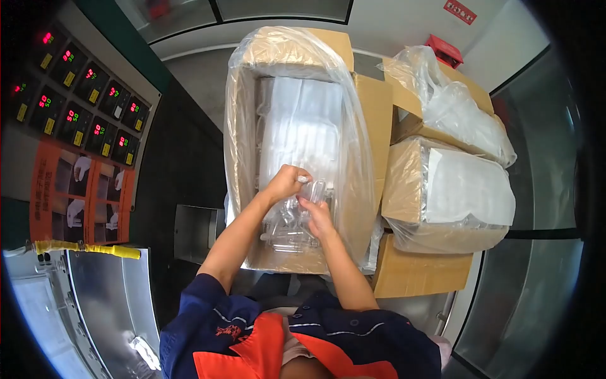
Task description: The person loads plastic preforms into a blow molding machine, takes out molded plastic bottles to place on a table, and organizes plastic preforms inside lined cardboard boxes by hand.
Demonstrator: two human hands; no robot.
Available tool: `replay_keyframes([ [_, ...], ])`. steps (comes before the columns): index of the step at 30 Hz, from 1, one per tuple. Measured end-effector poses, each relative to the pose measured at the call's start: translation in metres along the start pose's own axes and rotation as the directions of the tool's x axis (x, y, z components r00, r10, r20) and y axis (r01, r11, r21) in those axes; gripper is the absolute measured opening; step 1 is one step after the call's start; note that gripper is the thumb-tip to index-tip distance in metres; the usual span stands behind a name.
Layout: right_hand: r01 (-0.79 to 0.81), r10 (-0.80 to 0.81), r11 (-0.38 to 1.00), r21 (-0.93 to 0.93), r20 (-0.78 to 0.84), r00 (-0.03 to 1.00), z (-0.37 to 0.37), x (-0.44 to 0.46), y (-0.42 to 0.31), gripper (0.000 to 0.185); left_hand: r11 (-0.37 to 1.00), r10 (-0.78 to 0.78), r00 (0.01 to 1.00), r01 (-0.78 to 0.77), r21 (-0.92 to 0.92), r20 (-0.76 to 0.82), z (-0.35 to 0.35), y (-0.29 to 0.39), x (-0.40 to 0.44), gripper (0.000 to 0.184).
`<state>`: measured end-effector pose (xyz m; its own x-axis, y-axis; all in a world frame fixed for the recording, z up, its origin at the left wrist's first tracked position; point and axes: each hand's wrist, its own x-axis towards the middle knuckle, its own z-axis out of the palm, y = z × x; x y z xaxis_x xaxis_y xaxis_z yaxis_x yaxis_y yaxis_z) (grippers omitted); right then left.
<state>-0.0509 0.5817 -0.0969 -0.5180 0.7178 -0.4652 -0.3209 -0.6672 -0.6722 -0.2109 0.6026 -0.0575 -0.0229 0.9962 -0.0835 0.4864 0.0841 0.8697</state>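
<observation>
My left hand (288, 184) is closed, its fingertips at the upper end of a clear plastic piece (317, 189). A small whitish bit shows at those fingertips, too small to make out. Just below and to the right, my right hand (318, 217) pinches the lower part of the same see-through piece. Both hands are over an open cardboard box (303, 260) lined with clear film. Beneath them lie several clear plastic parts (287, 230), loosely heaped. Farther back in the box, a whitish translucent sheet (302, 114) covers rows of contents.
Bagged cardboard boxes (404, 180) stand stacked on the right, one topped with a white sheet (470, 187). On the left are a panel of lit temperature displays (72, 95), an orange notice (82, 196) and a metal chute (117, 284). A red box (445, 52) sits at the back right.
</observation>
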Motion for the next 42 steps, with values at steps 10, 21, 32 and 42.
replay_keyframes([
  [10, 0.006, -0.366, 0.701, -0.713, -0.352, 0.862, -0.005, 0.02, 0.002, 0.037, 0.966, 0.112, 0.989, -0.085, 0.243, -0.098, 0.002, 0.019, 0.033, 0.036],
  [21, 0.058, -0.504, -0.258, -0.964, 0.186, 0.843, 0.019, -0.034, 0.016, 0.016, 0.927, 0.14, 0.985, -0.093, 0.363, -0.105, 0.0, 0.009, 0.047, 0.018],
  [32, 0.773, -0.147, -0.191, -0.605, 0.796, 0.587, 0.023, -0.013, 0.044, 0.01, 0.965, 0.222, 0.823, -0.107, 0.24, -0.523, -0.075, 0.069, 0.042, 0.027],
  [42, 0.537, -0.56, 0.549, -0.641, 0.195, 0.805, 0.046, 0.029, -0.001, 0.044, 0.981, 0.118, 0.992, -0.122, 0.151, 0.037, -0.063, 0.042, -0.012, 0.039],
])
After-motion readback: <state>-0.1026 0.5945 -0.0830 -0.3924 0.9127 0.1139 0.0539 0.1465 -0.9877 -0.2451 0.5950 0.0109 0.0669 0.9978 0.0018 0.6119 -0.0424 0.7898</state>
